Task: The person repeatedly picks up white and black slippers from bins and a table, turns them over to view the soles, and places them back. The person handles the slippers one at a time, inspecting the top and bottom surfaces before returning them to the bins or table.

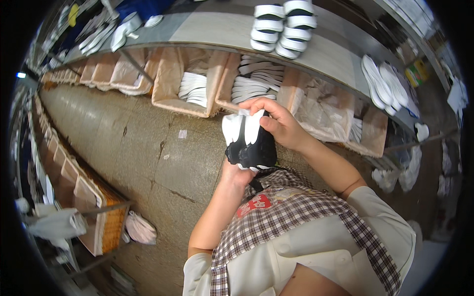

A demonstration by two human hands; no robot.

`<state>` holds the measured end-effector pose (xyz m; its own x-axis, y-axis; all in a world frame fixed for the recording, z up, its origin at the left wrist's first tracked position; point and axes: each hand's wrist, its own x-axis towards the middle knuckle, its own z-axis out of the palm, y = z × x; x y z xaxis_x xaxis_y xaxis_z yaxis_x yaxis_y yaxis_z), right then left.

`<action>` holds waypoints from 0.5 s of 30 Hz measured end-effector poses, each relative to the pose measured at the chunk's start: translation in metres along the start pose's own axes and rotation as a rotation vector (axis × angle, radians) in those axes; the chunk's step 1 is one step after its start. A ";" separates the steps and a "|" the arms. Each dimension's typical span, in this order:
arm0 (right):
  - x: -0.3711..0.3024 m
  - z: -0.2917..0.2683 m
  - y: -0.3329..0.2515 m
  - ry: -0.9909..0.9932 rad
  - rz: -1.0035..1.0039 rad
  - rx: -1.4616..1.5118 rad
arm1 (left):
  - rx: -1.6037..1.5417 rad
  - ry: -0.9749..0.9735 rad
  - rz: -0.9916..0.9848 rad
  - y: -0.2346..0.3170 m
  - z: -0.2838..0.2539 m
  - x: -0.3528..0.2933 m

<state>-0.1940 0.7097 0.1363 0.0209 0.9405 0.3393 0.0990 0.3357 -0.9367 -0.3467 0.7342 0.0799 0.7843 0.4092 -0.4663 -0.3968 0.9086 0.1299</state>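
Note:
Between my two hands, in front of my apron, is a bundle of black-and-white shoe soles (251, 148). My left hand (238, 173) supports it from below, its fingers mostly hidden behind it. Curled over the top and right side, my right hand (276, 121) grips the white end with thumb and fingers. Beyond them on the bench (212, 30) stand two stacks of white-and-black soles (266, 29). Several long white soles (377, 84) lie farther right on the bench.
Cloth-lined baskets stand in a row under the bench; one basket (158, 91) holds white soles (193, 90). Another row of baskets (111, 227) runs along the left, with a pale bag (140, 228) on the floor beside it. A metal rack bar (419, 140) juts out at right.

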 end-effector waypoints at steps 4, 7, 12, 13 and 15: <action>0.008 0.001 0.005 -0.018 0.007 0.063 | -0.091 -0.028 0.023 -0.005 0.013 -0.005; 0.013 0.000 0.006 -0.029 0.012 0.087 | -0.098 -0.030 0.071 -0.006 0.017 -0.006; 0.017 -0.001 0.008 0.011 0.046 0.146 | -0.104 -0.052 0.105 -0.008 0.019 -0.003; 0.017 -0.001 0.008 0.006 0.046 0.128 | -0.116 -0.115 0.117 -0.008 0.019 -0.002; 0.017 -0.001 0.008 0.003 0.052 0.120 | -0.143 -0.067 0.111 -0.009 0.018 -0.001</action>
<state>-0.1922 0.7287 0.1346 0.0257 0.9566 0.2904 -0.0223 0.2909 -0.9565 -0.3352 0.7267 0.0954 0.7601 0.5150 -0.3962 -0.5425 0.8386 0.0492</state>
